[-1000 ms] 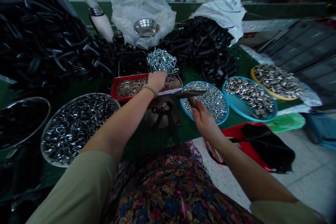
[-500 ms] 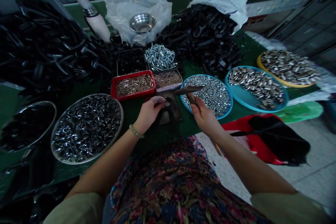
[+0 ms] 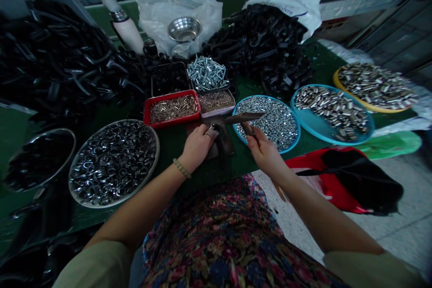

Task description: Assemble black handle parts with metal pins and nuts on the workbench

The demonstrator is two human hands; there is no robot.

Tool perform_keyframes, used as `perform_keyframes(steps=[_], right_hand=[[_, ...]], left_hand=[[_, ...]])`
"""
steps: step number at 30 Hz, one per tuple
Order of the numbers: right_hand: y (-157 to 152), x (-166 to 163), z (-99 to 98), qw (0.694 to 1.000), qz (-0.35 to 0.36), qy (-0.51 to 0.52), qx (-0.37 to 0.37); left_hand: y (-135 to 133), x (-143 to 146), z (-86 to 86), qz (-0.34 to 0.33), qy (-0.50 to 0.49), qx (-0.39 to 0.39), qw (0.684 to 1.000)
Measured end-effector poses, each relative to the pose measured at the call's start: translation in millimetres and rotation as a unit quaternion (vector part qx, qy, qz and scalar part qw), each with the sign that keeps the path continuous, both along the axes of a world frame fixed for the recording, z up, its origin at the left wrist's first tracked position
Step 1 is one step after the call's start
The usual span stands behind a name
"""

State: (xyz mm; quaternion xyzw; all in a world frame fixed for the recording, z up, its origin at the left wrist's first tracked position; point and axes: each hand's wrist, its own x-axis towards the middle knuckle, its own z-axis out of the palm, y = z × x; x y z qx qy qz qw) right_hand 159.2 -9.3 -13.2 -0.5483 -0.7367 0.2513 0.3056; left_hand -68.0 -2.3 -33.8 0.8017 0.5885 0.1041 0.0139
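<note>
My right hand [image 3: 265, 149] is wrapped round the handle of a hammer [image 3: 245, 118], whose dark metal head hangs level above the near edge of a blue tray of small shiny parts. My left hand [image 3: 198, 145], a ring on one finger and a beaded bracelet at the wrist, is closed at the top of a black part [image 3: 221, 146] with a rounded end. That part lies on a dark metal plate [image 3: 229, 138] in front of me. The fingertips partly hide the rounded end, so I cannot see what sits in it.
A round tray of black rings [image 3: 114, 162] lies left. Ahead stand a red tray of pins [image 3: 173, 109], a box of screws [image 3: 207, 73] and a steel bowl [image 3: 184, 29]. Right are the blue tray of small parts [image 3: 270, 121] and a blue tray of metal sleeves [image 3: 332, 112]. Black parts [image 3: 263, 45] heap behind.
My left fingers have shifted slightly over the black part's rounded end and curled more. The hammer stays at nearly the same height. The whole view has moved a little.
</note>
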Motion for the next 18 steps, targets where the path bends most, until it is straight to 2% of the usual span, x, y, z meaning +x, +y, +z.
perform_keyframes(steps=[5, 9, 13, 15, 18], right_hand=[[-2, 0, -1.2, 1.0, 0.0, -0.005, -0.01], [-3, -3, -2.3, 1.0, 0.006, -0.016, -0.019], [-5, -14, 3.9, 0.997, 0.068, -0.037, -0.032], [-7, -20, 10.9, 0.994, 0.103, -0.036, -0.019], [-9, -27, 21.8, 0.989, 0.133, -0.066, -0.02]], left_hand=[[-9, -3, 3.8, -0.057, 0.027, -0.012, 0.998], [-13, -6, 3.5, -0.062, -0.007, -0.027, 0.998], [-26, -11, 4.6, -0.032, -0.127, -0.053, 0.99], [-41, -15, 4.8, 0.003, -0.181, -0.037, 0.983], [-66, -22, 0.8, 0.028, -0.153, -0.005, 0.988]])
